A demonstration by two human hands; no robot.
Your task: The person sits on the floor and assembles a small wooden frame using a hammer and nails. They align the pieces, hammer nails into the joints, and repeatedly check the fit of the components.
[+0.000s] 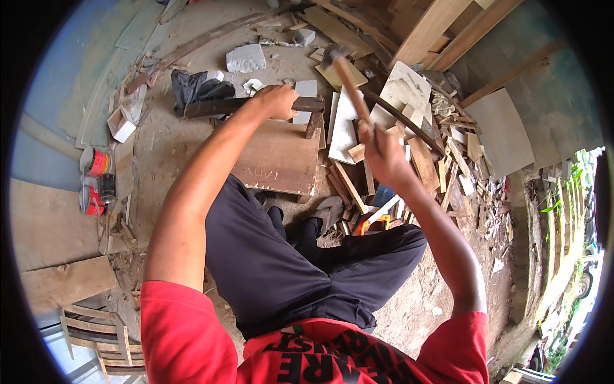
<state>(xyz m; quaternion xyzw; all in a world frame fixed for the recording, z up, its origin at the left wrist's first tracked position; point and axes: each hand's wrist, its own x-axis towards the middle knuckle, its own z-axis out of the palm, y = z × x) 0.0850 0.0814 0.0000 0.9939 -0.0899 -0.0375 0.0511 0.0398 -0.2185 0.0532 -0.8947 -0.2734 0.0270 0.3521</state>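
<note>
Over a worn board (275,157), left hand (276,101) gripping dark batten (220,106), right hand (378,148) fisted on raised hammer (345,72)

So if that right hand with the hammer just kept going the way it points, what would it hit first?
Probably the dark wooden bar that the left hand steadies on the brown board. The right hand holds the hammer raised, so depth is uncertain.

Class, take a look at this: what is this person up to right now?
A person sits on the ground amid wood scraps. The left hand grips a dark wooden bar lying across a brown board. The right hand holds a hammer raised above the work, its head up and away from the wood. Paint cans stand at the left.
</note>
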